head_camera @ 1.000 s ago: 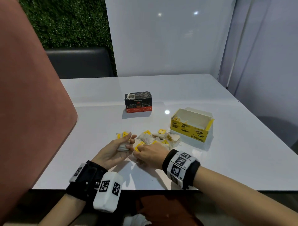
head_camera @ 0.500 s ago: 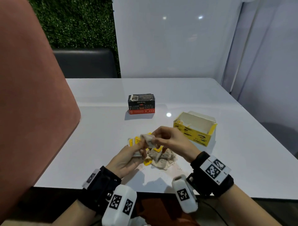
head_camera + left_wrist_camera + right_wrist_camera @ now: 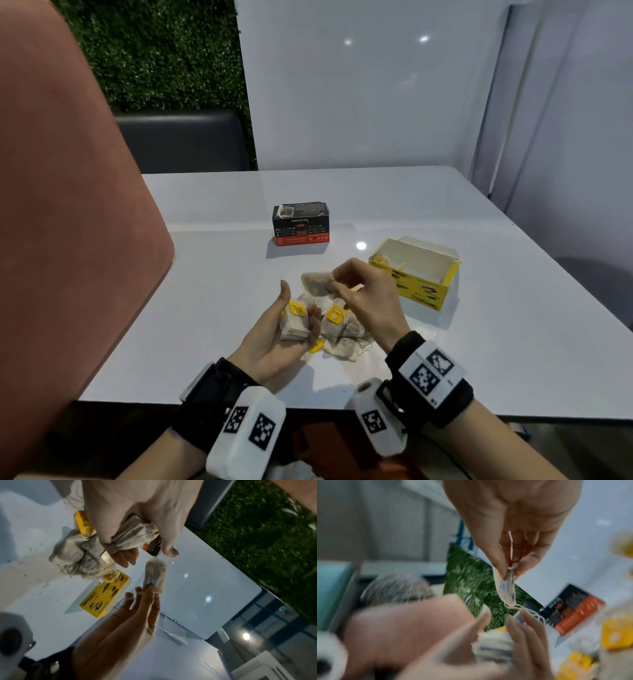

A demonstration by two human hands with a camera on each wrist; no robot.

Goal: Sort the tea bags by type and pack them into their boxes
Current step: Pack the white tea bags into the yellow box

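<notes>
White tabletop [image 3: 445, 359] fills your head view: your left hand [image 3: 274, 337] lies palm up near the front edge, fingers curled round a stack of tea bags [image 3: 294, 323], your right hand [image 3: 368, 298] pinches one tea bag [image 3: 317, 283] above the loose pile [image 3: 346, 334], the open yellow box [image 3: 416, 277] sits just right of it, and the black box [image 3: 300, 223] stands well apart behind, with open surface all round. From your left wrist, that pinched bag hangs between both hands over bare table beside the yellow box. Your right wrist view is blurred, yet thumb and finger clearly grip the bag's top.
</notes>
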